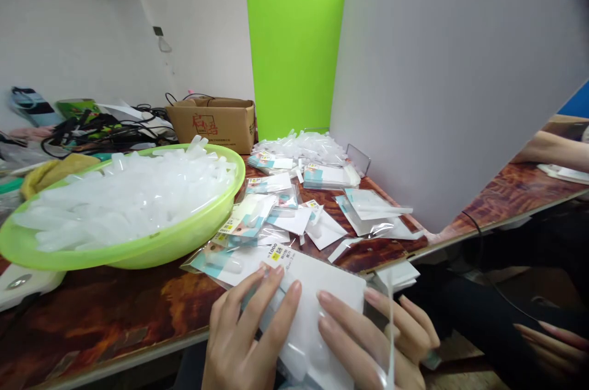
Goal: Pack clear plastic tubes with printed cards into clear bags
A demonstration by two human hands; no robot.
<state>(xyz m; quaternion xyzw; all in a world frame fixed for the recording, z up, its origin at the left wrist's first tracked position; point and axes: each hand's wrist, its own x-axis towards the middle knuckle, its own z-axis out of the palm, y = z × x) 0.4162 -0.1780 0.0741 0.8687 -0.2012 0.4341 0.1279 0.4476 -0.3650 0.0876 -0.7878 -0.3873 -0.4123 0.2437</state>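
A white printed card in a clear plastic bag point(329, 270) lies tilted at the table's front edge, under both hands. My left hand point(253, 328) rests on it from the left, its fingers stretched and apart, pressing on the card's face. My right hand point(368, 335) grips the bag's right side, two fingers over the card and the others around the clear edge. Small whitish translucent pieces show through the film below the fingers. Just beyond lie several more bagged cards point(326, 227) with blue and yellow print.
A green basin point(237, 187) heaped with translucent white pieces point(138, 194) stands at left. Behind are a second heap point(304, 148), a cardboard box point(216, 123) and tangled black cables point(110, 132). A grey partition point(442, 71) bounds the right side; another person's arm point(556, 151) is beyond it.
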